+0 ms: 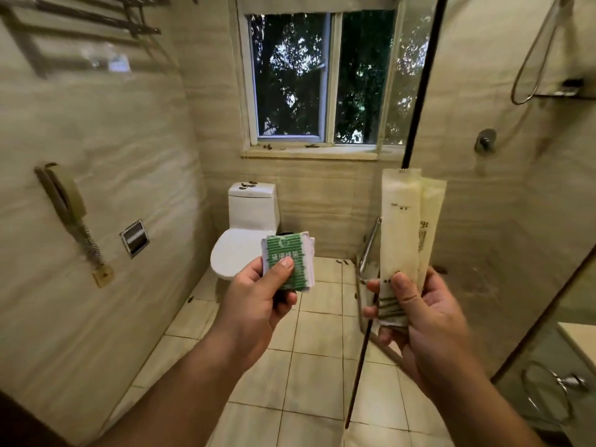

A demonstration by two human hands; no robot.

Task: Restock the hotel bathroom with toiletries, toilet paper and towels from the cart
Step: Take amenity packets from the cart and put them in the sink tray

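Green-striped packets [290, 250], print unreadable, are pinched in the left hand [258, 301]; tall sachets [400, 221] are gripped upright in the right hand [425, 314].

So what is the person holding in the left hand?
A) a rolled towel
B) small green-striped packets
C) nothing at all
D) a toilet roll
B: the left hand pinches the green-striped packets under its thumb, while the right hand holds the tall pale sachets.
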